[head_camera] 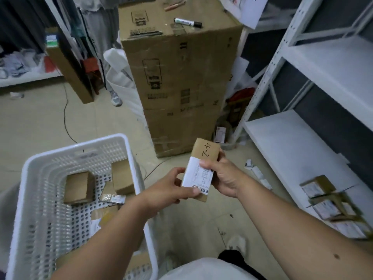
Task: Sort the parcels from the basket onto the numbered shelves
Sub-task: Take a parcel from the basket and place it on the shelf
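At two o'clock, down the right side, the white shelves point(302, 150) are seen, the low board bare toward the far end, and a cluster of labelled boxes point(331, 205) is already lying on it at four o'clock. At twelve o'clock a tall cardboard carton point(177, 77) is stood on the floor, a marker point(187, 22) lying on its top. At eight o'clock the white basket point(30, 199) is found; several small brown boxes point(78, 187) lie in it, waiting to be sorted.

And at the centre, just past six o'clock, the parcel point(201, 168) is held up clear of the basket, between both hands. The left hand point(171, 188) is curled about its near corner, thumb laid on the label by the barcode. The right hand point(224, 178) is wrapped round the right edge, thumb pressed across the white label. A handwritten mark is shown on the brown far half; it is judged to be the shelf code, though it cannot be read with certainty upside down.

The parcel is judged light, since it is carried easily on fingertips alone. Stiff card walls are suggested by the crisp edges, so a firm squeeze should be tolerated. The glossy label may be slippery; a hold across the long sides, on bare card, is judged safest for one-handed placing.
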